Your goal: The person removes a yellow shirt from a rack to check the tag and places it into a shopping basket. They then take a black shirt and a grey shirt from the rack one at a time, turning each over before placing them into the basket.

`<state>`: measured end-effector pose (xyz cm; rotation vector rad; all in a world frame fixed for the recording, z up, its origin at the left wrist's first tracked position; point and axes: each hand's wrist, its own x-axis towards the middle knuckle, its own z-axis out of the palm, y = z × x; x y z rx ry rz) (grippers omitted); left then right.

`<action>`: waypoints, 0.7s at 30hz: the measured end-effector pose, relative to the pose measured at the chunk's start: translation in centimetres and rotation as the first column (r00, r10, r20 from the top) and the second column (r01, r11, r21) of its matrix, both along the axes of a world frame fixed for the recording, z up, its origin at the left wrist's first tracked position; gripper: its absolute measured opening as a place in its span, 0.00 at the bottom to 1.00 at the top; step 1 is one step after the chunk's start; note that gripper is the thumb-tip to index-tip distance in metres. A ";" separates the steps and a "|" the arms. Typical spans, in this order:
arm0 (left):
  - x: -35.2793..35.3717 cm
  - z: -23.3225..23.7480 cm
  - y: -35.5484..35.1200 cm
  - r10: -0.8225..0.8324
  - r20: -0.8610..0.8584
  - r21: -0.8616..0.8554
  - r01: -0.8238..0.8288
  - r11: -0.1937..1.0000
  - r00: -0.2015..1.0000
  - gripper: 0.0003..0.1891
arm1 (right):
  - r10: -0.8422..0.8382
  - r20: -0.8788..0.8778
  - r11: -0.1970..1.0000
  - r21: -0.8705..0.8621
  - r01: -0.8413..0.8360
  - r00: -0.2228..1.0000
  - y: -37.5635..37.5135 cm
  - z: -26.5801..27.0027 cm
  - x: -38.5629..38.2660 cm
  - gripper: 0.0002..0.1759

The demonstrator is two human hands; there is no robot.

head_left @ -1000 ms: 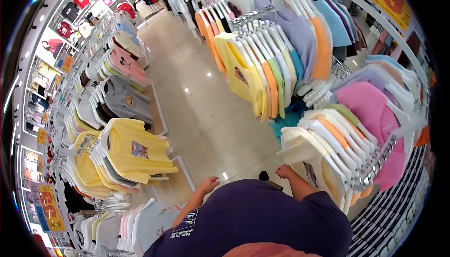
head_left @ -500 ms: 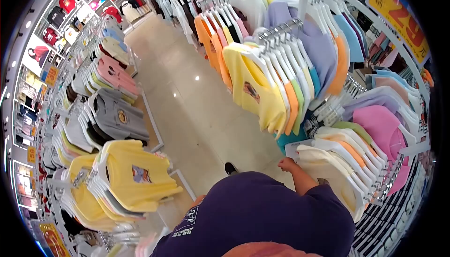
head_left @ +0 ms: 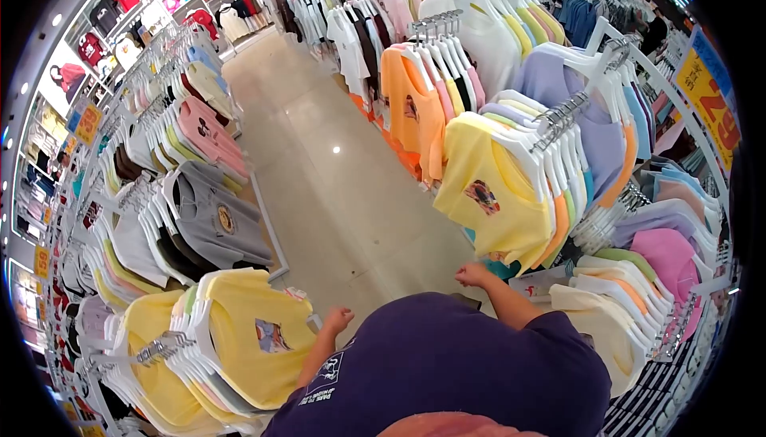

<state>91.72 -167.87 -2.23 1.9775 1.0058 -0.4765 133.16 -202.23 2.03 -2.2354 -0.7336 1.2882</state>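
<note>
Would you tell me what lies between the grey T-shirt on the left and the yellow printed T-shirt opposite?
Head view: only bare tiled floor lies between the grey T-shirt and the yellow T-shirt.

Tiled floor point(head_left: 343, 198) bears clothes racks point(head_left: 558, 114); T-shirts point(head_left: 487, 198) hang on them.
</note>
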 end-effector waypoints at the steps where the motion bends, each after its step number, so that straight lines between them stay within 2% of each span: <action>1: -0.6 -0.9 0.5 -0.004 -0.012 -0.016 0.004 1.000 1.000 0.27 | -0.006 -0.006 0.997 0.079 0.006 1.000 1.9 0.6 0.4 0.19; 4: -1.5 -3.0 1.2 -0.072 -0.073 -0.036 0.069 0.997 0.995 0.25 | -0.009 0.022 0.960 0.281 0.003 1.000 7.6 3.4 2.5 0.20; 7: -2.0 -3.2 1.3 -0.091 -0.125 -0.089 0.080 0.993 0.988 0.25 | -0.038 0.121 0.897 0.442 -0.020 0.992 13.1 9.6 5.7 0.22; 9: -1.7 -2.6 1.6 -0.075 -0.139 -0.119 0.058 0.991 0.987 0.25 | -0.149 0.023 0.804 0.584 0.108 0.989 16.3 14.4 8.0 0.20; 11: -0.7 -2.6 2.8 -0.045 -0.139 -0.131 0.027 0.991 0.989 0.25 | -0.209 -0.009 0.713 0.683 0.159 0.978 19.1 19.0 10.9 0.19; 13: 0.6 -2.1 4.2 -0.022 -0.138 -0.129 0.004 0.992 0.990 0.25 | -0.284 -0.119 0.516 0.818 0.256 0.951 21.7 22.8 14.1 0.19; 14: 1.4 -1.7 5.0 -0.005 -0.134 -0.127 -0.013 0.992 0.991 0.25 | -0.367 -0.079 0.475 0.841 0.260 0.927 22.8 25.3 15.3 0.18; 18: 4.9 0.9 9.7 0.051 -0.125 -0.095 -0.064 0.993 0.991 0.25 | -0.682 0.045 0.232 0.960 0.158 0.730 26.4 30.9 21.7 0.16; 21: 8.3 2.8 13.7 0.065 -0.132 -0.080 -0.076 0.994 0.989 0.25 | -0.826 0.431 0.451 0.892 -0.033 0.364 27.4 33.1 26.0 0.15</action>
